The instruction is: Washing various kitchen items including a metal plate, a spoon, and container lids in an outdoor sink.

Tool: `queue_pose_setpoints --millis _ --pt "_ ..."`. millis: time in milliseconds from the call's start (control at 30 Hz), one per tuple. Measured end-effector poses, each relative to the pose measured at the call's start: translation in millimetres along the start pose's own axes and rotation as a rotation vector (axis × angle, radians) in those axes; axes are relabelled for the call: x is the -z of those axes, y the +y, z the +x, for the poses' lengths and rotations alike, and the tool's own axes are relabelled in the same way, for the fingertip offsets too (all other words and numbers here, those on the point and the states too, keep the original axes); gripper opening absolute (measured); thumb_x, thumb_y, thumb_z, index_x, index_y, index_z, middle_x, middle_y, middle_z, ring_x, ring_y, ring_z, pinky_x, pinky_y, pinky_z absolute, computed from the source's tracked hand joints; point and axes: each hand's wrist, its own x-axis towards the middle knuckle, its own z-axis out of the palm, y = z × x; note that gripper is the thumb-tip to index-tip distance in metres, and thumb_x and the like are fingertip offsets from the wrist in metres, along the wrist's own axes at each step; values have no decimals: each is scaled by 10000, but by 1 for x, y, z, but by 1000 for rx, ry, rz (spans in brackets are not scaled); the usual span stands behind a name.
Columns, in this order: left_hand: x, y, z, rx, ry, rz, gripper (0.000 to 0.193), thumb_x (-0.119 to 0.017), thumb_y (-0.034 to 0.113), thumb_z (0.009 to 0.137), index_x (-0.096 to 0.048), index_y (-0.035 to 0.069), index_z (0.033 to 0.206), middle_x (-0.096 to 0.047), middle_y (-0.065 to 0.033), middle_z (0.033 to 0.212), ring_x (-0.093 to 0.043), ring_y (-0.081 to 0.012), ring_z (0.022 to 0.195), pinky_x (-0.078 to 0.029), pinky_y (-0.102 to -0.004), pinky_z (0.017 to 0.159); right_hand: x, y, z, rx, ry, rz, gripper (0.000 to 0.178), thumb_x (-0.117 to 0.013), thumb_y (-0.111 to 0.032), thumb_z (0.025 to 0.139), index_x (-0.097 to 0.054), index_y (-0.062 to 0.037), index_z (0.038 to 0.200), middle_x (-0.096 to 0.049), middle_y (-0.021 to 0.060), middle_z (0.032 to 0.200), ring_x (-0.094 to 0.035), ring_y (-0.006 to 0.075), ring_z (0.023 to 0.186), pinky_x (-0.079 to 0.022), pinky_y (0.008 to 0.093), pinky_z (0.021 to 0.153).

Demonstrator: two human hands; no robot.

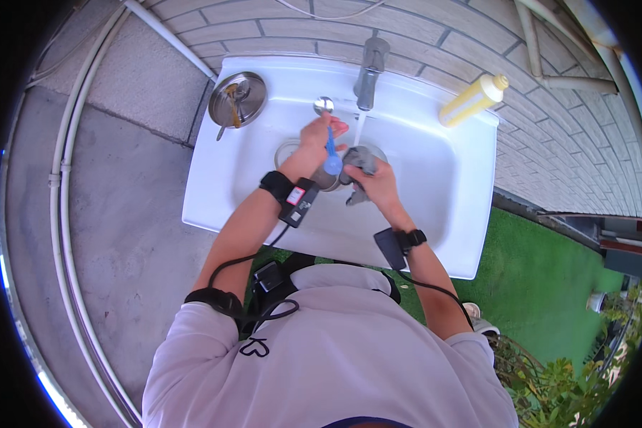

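Note:
Over the white sink (435, 207), my left hand (319, 137) is closed around the handle of a blue spoon (332, 162). The spoon's round end points down toward me. Just to its right, my right hand (381, 187) grips a crumpled grey cloth (361, 160), close beside the spoon. Water (359, 130) runs from the grey metal faucet (368, 75) down near the cloth. Under my hands a round metal vessel (284, 152) shows in part in the basin; the hands hide most of it.
On the sink's left rear corner sits a round metal dish (253, 84) holding a metal spoon and a yellowish-brown utensil. A yellow bottle (471, 102) stands at the right rear. A shiny metal disc (324, 105) lies behind my left hand. Behind is a brick wall (435, 32).

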Motion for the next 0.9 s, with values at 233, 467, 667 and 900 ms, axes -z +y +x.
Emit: queue_pose_setpoints --millis 233,467,667,900 --pt "94 140 33 -63 112 671 120 -558 42 729 -530 -30 821 -546 -151 694 -541 -222 518 -422 -305 395 38 1 -18 -138 262 297 95 -613 -108 772 -562 -28 764 -584 38 617 -488 71 472 -401 208 435" --pt "161 193 87 -341 284 1154 65 -544 -44 642 -533 -82 692 -548 -94 658 -557 -210 570 -440 -323 491 38 -3 -27 -210 288 557 66 -561 -66 786 -538 -15 820 -587 73 695 -518 112 548 -429 230 508" --pt "84 126 28 -1232 373 1428 183 -522 49 704 -600 37 868 -608 -121 753 -597 -256 672 -465 -316 604 53 13 -32 -320 289 693 129 -523 -13 766 -522 32 886 -578 107 796 -550 160 689 -456 281 645" --pt "83 -39 6 31 -29 1799 249 -513 97 699 -547 -67 883 -563 -195 845 -568 -319 803 -479 -377 747 56 31 -34 -281 151 776 281 -459 79 701 -487 68 981 -558 150 890 -555 220 819 -448 310 747"
